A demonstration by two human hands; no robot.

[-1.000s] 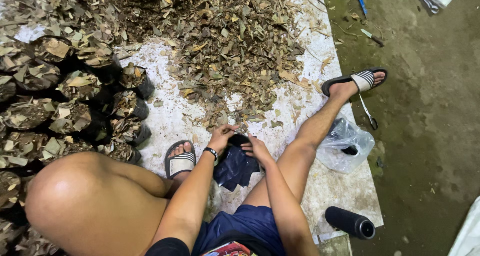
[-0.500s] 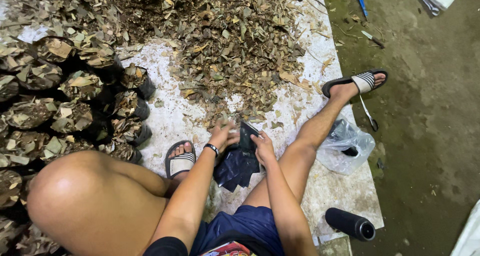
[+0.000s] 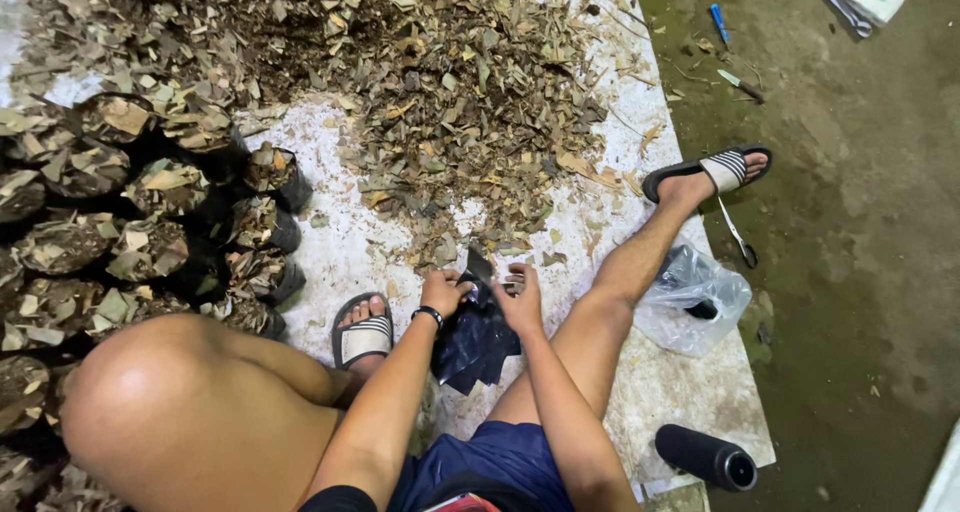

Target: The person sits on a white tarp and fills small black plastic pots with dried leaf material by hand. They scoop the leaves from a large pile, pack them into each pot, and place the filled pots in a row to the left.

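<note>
Black plastic bags [image 3: 475, 337], a limp dark-blue/black bunch, thin and glossy, hang between the person's knees, just over the white sheet [image 3: 660, 382] on the floor. One bag is pulled up at the top edge, its corner sticking up betw. both hands. Left hand [image 3: 443, 294], w/ dark wristband, is closed, pinching the upper left edge of the bunch. Right hand [image 3: 520, 297] grips the right side of the same bag, fingers curled round the rim, a few fingertips spread.

Around: big pile of dry leaf litter [image 3: 450, 92] straight ahead, its near edge just beyond the hands. Left side, rows of filled black bags [image 3: 150, 222] stuffed w/ the same litter, packed touching each other. Left foot in striped slide [image 3: 362, 334] sits just beside the bunch; right foot in matching slide [image 3: 715, 170] stretched out at the sheet's edge. Clear plastic bag [image 3: 695, 302] w/ sth dark inside lies right of the right leg, scissors [image 3: 738, 237] near it. Black bottle [image 3: 705, 457] on its side near the sheet's lower corner. Blue pen-like item [image 3: 718, 22] and small tool [image 3: 738, 84] on bare concrete, well apart. Right leg partly blocks reach to the clear bag.
</note>
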